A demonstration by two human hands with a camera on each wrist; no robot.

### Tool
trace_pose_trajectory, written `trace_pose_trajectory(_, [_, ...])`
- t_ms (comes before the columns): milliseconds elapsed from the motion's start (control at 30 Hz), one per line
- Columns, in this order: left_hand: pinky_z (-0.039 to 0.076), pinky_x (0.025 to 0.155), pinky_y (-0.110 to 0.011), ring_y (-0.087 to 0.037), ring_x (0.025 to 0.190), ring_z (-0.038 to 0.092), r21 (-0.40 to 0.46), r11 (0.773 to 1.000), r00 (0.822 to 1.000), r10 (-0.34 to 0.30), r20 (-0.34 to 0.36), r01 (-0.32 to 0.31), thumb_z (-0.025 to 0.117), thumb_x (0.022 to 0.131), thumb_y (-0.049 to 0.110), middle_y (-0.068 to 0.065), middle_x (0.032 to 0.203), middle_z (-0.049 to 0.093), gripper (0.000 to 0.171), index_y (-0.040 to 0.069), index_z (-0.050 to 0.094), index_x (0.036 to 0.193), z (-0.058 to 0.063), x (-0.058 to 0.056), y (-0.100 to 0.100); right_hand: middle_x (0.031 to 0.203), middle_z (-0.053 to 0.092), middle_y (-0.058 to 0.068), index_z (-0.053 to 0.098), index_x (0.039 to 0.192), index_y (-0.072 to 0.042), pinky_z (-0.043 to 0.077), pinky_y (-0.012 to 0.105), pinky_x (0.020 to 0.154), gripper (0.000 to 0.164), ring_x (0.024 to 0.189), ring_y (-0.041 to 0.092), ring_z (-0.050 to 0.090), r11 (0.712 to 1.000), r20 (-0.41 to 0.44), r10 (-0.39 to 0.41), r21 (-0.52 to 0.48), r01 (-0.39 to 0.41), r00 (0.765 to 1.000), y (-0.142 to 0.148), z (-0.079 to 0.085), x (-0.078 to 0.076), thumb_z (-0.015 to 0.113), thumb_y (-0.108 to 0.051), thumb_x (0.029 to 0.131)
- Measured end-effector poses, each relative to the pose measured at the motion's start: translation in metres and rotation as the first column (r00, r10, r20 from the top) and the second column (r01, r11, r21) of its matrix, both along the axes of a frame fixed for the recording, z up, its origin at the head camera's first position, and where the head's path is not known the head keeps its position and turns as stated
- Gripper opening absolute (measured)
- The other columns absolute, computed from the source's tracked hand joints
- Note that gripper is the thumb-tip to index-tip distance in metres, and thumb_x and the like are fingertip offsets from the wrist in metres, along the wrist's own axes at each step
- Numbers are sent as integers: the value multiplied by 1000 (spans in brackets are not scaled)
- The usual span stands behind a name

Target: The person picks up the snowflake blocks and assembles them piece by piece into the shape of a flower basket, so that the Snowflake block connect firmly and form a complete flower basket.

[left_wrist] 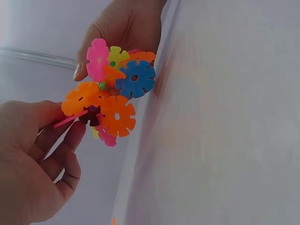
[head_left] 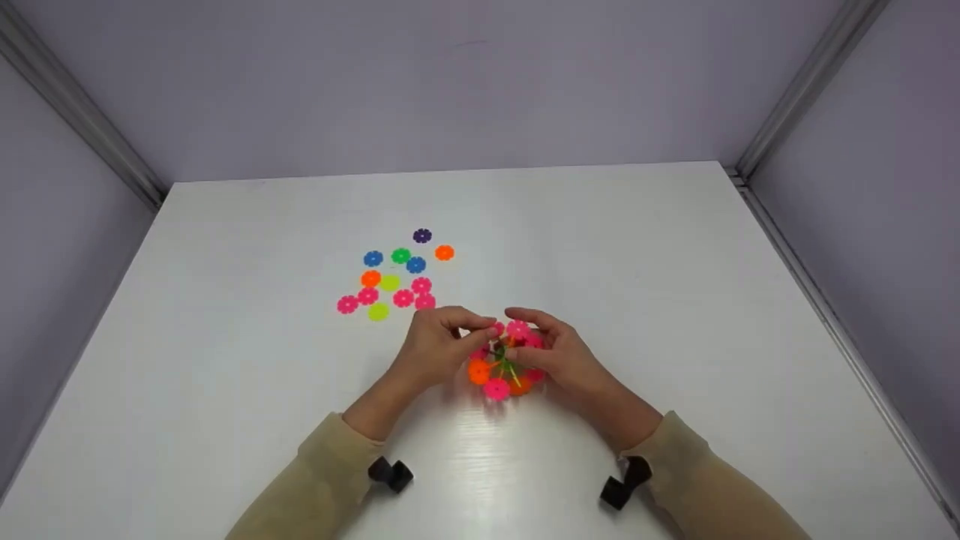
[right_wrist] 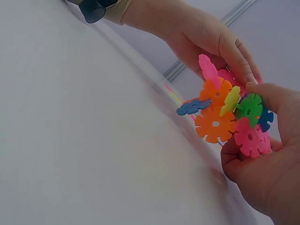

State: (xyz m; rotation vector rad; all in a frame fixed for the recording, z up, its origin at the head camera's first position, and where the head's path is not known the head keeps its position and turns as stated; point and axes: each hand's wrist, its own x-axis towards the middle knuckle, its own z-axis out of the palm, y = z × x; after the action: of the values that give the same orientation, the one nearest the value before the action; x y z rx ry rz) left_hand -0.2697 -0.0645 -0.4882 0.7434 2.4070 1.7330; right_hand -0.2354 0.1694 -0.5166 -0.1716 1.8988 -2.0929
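Observation:
A ball-like cluster of notched, flower-shaped plastic discs (head_left: 496,388) is held between both hands, in pink, orange, green, yellow and blue. My left hand (head_left: 437,349) pinches a pink disc (left_wrist: 70,119) at the cluster's left side; that disc appears edge-on in the left wrist view, beside a dark disc (left_wrist: 92,116). From the right, my right hand (head_left: 570,360) grips the cluster, its thumb over the top near a green disc (right_wrist: 250,110) and curled fingers beneath pink discs (right_wrist: 251,137). An orange disc (right_wrist: 215,124) and a blue disc (left_wrist: 136,78) face outward. The cluster's core is largely hidden.
Loose discs lie scattered on the white table (head_left: 675,262) beyond my left hand: several pink (head_left: 403,298), two blue (head_left: 373,259), two orange (head_left: 445,253), two yellow (head_left: 379,311), one green (head_left: 401,256) and one dark purple (head_left: 422,236). Pale panels enclose the table.

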Motion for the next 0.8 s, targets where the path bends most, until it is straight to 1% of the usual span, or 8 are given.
trace_pose_trajectory(133, [47,64,-24,-20,79,61,-37,999,1000,5,12,-5,81,97,23,11,96,79,14,20,86,109,2,0,1,135,68,16,47,157,-5,56,33,101,69,117,27,69,1000,-4,-3,31,4,1000,0,1,0,78,-11,97])
trace_pose_trajectory(300, [47,63,-25,-20,80,60,-77,997,1000,10,19,-9,81,97,24,11,94,78,13,19,86,108,5,0,2,134,68,17,46,158,-5,56,32,101,71,118,28,69,998,-15,7,57,-6,1000,1,1,0,80,-12,96])
trace_pose_trajectory(500, [50,67,-27,-19,82,61,-98,995,1000,-14,17,16,79,98,23,11,96,78,14,17,86,109,6,1,1,133,69,16,45,158,-5,56,31,100,73,117,27,70,996,-27,22,87,-20,999,3,0,-1,81,-14,95])
trace_pose_trajectory(600, [50,68,-27,-18,82,61,-89,996,1000,-16,13,18,79,98,22,12,96,78,15,16,85,111,5,2,2,131,70,16,46,158,-6,57,31,99,73,116,27,70,995,-23,9,100,-6,1000,4,0,-2,82,-15,95])
trace_pose_trajectory(800, [52,75,-28,-14,83,64,-25,1000,999,8,-41,-9,79,99,18,11,96,79,17,13,84,113,-2,4,4,133,70,13,48,157,-9,57,30,99,75,119,27,70,993,-4,-17,119,17,1000,4,2,-1,85,-20,93])
